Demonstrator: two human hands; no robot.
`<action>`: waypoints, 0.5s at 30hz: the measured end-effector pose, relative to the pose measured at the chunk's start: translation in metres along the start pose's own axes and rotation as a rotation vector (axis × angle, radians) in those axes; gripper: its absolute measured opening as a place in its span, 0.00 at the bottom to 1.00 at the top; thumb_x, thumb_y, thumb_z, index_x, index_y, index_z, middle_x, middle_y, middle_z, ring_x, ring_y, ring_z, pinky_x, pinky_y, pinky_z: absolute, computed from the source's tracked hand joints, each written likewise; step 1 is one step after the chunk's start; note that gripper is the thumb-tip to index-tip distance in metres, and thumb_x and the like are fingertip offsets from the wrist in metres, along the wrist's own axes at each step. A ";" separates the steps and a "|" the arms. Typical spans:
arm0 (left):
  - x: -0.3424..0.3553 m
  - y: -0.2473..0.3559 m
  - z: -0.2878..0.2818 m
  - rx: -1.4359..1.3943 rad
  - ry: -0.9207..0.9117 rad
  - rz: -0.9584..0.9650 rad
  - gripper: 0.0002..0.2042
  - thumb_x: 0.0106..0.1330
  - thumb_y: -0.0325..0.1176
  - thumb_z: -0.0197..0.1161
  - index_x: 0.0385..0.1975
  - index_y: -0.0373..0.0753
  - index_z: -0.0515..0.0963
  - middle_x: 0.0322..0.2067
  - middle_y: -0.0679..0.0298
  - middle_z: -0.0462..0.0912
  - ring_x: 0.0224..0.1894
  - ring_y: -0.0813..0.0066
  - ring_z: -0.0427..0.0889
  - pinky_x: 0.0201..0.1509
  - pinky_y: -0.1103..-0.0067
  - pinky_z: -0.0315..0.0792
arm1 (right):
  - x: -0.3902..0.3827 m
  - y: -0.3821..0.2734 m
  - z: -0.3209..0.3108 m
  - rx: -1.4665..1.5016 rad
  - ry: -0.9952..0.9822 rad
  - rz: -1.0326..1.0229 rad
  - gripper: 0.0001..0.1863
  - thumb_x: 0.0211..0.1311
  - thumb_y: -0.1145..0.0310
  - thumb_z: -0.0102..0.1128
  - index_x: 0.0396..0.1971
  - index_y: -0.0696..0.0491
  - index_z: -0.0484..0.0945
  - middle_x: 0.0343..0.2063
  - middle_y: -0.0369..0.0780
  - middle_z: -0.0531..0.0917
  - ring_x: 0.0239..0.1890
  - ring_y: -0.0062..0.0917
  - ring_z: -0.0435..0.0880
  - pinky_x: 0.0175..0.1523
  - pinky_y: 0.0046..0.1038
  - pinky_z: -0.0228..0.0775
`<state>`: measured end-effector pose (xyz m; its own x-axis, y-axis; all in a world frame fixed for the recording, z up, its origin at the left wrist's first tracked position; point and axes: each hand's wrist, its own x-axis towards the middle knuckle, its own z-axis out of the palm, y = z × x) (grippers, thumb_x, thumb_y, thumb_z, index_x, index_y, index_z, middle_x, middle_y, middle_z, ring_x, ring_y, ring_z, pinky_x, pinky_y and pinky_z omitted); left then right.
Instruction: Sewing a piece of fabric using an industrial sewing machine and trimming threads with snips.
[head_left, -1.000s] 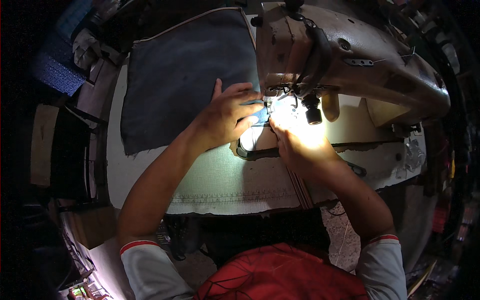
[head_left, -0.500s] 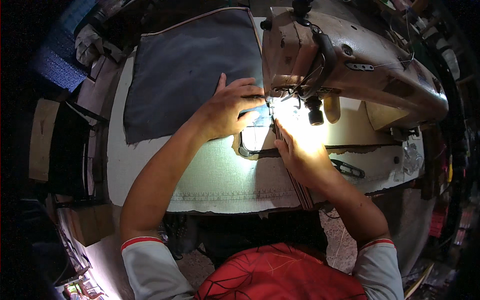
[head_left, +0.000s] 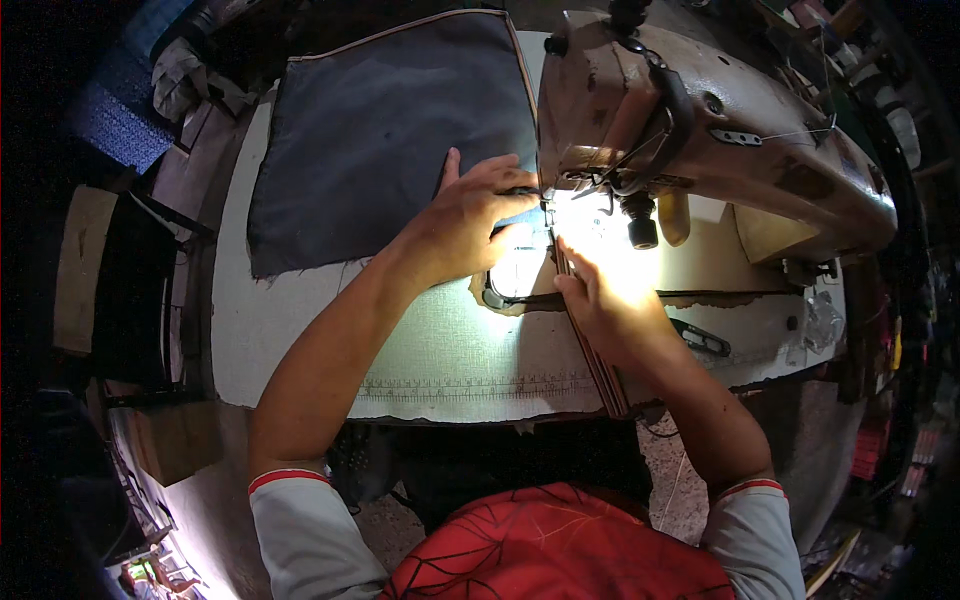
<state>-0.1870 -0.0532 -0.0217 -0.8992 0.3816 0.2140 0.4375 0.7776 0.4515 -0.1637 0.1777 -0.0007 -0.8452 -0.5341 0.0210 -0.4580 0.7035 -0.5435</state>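
A sewing machine (head_left: 650, 110) lights its needle area on the right. A dark grey fabric panel (head_left: 380, 140) with pale edging lies left of it, its right edge at the presser foot (head_left: 550, 210). My left hand (head_left: 465, 220) lies open on the panel near the needle, fingers spread. My right hand (head_left: 600, 295) is just below the presser foot, fingers closed on long, narrow brown strips (head_left: 605, 385) that run down toward the table's front edge. Glare hides detail around my right fingertips and the stitching point.
The worn white table (head_left: 290, 360) has a printed measuring scale along its front. A black tool (head_left: 700, 337) and a crumpled clear plastic bag (head_left: 825, 320) lie at the right. A dark padded seat or board (head_left: 115, 270), a cardboard box (head_left: 175, 440) and blue cloth (head_left: 125, 120) are at the left.
The panel and my left hand have shifted a little right and away from me. My right hand moved slightly along with them, still at the strips.
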 end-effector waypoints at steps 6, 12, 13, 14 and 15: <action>-0.001 -0.002 0.004 0.054 0.025 0.029 0.21 0.59 0.26 0.64 0.55 0.41 0.81 0.64 0.65 0.74 0.74 0.64 0.61 0.75 0.38 0.39 | 0.000 -0.006 -0.004 0.011 -0.066 0.101 0.22 0.70 0.65 0.57 0.60 0.57 0.75 0.42 0.53 0.84 0.45 0.45 0.84 0.51 0.38 0.76; -0.002 -0.004 0.006 0.084 0.022 0.083 0.21 0.59 0.26 0.64 0.55 0.45 0.81 0.65 0.66 0.74 0.74 0.67 0.61 0.76 0.41 0.40 | -0.002 -0.002 0.006 -0.290 0.092 -0.184 0.21 0.66 0.70 0.57 0.57 0.61 0.76 0.39 0.52 0.84 0.41 0.44 0.84 0.49 0.38 0.76; -0.002 -0.004 0.006 0.084 0.022 0.085 0.21 0.59 0.26 0.64 0.55 0.45 0.81 0.65 0.66 0.74 0.74 0.67 0.61 0.76 0.41 0.40 | -0.001 -0.002 0.008 -0.290 0.094 -0.182 0.21 0.66 0.70 0.57 0.57 0.61 0.76 0.39 0.52 0.84 0.41 0.44 0.84 0.49 0.38 0.76; -0.003 -0.004 0.006 0.068 0.027 0.074 0.21 0.60 0.26 0.63 0.55 0.45 0.82 0.65 0.66 0.74 0.73 0.68 0.61 0.76 0.41 0.40 | 0.001 -0.002 0.010 -0.309 0.113 -0.184 0.20 0.65 0.71 0.57 0.56 0.61 0.76 0.38 0.51 0.84 0.41 0.44 0.84 0.48 0.38 0.76; -0.004 -0.003 0.006 0.051 0.032 0.064 0.20 0.61 0.27 0.63 0.55 0.45 0.82 0.65 0.66 0.74 0.73 0.68 0.61 0.76 0.42 0.41 | 0.002 -0.002 0.011 -0.329 0.131 -0.186 0.19 0.64 0.72 0.57 0.54 0.62 0.76 0.37 0.51 0.83 0.40 0.44 0.83 0.47 0.39 0.75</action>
<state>-0.1850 -0.0542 -0.0289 -0.8687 0.4160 0.2690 0.4933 0.7769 0.3912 -0.1612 0.1696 -0.0088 -0.7579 -0.6169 0.2122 -0.6521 0.7245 -0.2233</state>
